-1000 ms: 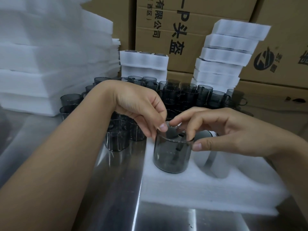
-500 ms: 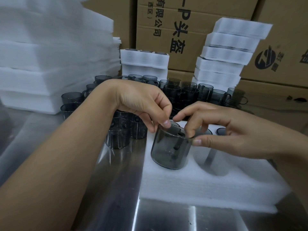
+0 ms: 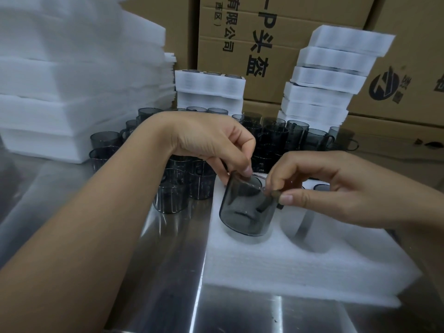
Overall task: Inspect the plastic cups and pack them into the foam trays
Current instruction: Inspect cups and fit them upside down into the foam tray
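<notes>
Presently, the cup [image 3: 245, 210] sits tilted, base in the near-left pocket of the foam tray [image 3: 288, 265] on the worktop [image 3: 156, 272]. The left hand [image 3: 211, 143] and the right hand [image 3: 336, 188] each hold its rim in a closed fingertip grip. Level the cup first, then press evenly until seated.

The far edge of a stainless steel table [image 3: 168, 272] is being backed by stacked cardboard boxes [image 3: 288, 25] printed with dark characters; light is being reflected in pale streaks near its front edge.

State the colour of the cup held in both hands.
Translucent smoky grey; the cup shows best in the head view.
</notes>
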`<state>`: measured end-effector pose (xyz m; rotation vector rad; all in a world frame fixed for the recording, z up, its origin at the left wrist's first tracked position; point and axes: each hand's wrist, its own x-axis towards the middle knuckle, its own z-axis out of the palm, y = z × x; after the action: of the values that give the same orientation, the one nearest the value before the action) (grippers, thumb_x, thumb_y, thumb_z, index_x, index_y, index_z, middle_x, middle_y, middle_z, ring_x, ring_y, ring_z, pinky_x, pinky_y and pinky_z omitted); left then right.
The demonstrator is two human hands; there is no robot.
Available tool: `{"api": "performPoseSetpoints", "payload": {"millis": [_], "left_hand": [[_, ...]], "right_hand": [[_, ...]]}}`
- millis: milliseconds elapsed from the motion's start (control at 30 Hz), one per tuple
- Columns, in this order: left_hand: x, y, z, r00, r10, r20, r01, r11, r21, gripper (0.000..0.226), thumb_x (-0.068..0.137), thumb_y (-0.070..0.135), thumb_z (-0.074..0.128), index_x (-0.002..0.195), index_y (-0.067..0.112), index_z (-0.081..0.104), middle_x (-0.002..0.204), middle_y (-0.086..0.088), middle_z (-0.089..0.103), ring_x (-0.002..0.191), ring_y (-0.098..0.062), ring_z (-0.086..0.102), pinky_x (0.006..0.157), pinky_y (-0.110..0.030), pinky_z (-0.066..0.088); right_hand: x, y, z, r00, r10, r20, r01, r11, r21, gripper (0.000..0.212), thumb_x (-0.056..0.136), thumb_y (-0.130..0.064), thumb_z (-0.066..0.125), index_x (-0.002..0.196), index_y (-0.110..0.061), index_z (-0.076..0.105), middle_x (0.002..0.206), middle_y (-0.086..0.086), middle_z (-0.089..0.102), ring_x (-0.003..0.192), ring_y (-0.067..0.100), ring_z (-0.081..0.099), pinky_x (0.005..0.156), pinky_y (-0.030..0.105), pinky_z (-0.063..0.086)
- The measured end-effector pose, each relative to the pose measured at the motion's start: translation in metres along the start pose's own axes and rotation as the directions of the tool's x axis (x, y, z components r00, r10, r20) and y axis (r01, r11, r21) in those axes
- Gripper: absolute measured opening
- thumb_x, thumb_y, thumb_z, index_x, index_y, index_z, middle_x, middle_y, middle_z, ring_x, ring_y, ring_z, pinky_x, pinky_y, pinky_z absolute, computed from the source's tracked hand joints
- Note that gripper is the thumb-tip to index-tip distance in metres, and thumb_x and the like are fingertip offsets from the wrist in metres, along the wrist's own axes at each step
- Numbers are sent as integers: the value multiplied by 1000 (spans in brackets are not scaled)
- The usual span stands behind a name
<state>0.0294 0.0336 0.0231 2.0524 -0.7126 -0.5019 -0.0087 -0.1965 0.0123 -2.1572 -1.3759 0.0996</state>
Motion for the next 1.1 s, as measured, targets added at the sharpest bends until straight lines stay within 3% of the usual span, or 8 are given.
{"api": "performPoseSetpoints", "payload": {"millis": [67,500,567,667,767,833,900,1100], "left_hand": [[2,0,3,1000,-10,4,10,1000,11,18,71,6,68,59,17,59,79,-17,57,63,-11,66,62,-21,53],[1,-1,1,993,-34,117,31,999,33,16,71,8,73,64,17,62,75,-6,65,63,-11,65,64,-22,54],[1,-2,1,991,-46,129,42,998,38,16,70,10,76,65,16,62,76,-12,63,63,-12,66,63,-22,54],[1,-1,0,987,-68,144,63,997,35,15,69,10,74,63,19,63,71,-5,66,63,-11,66,61,-20,53],[-1,-1,-1,984,-73,160,70,997,25,15,62,20,79,63,19,64,69,-2,67,64,-10,67,61,-18,53],[-2,0,-1,984,-79,162,77,997,23,16,60,22,80,62,20,65,71,-4,67,65,-11,68,60,-17,53],[-2,-1,-2,982,-89,165,87,996,21,15,62,19,80,62,19,65,71,-7,68,65,-12,68,59,-17,53],[-4,-2,-3,981,-116,157,118,993,-4,16,60,16,79,63,15,64,70,-9,67,64,-12,68,56,-17,53]], "right_hand": [[0,1,-1,1000,-6,15,6,1000,-13,9,86,-36,57,92,-34,63,95,-9,66,87,18,62,76,27,50],[1,-3,7,998,-53,46,57,994,-94,22,84,-31,62,100,-30,77,92,-15,65,90,8,58,79,13,41],[0,-5,6,997,-29,73,32,998,-47,22,82,-32,66,100,-31,77,97,-14,63,94,10,58,80,14,43],[-1,-5,3,995,35,93,-44,994,96,28,75,-36,72,103,-38,73,108,-15,57,96,11,57,82,16,45],[2,0,0,993,114,4,-112,967,231,25,73,-33,75,98,-33,71,100,-11,60,82,11,60,76,21,49],[5,6,-1,980,195,-25,-184,954,236,15,78,-37,76,92,-32,72,93,-4,67,81,15,66,77,27,53],[5,10,-1,969,247,-12,-239,948,211,20,71,-41,71,88,-32,73,89,-1,73,83,13,69,80,29,54],[7,13,1,984,176,-30,-162,953,255,20,72,-30,68,91,-27,76,94,-3,72,87,12,69,77,19,53]]}}
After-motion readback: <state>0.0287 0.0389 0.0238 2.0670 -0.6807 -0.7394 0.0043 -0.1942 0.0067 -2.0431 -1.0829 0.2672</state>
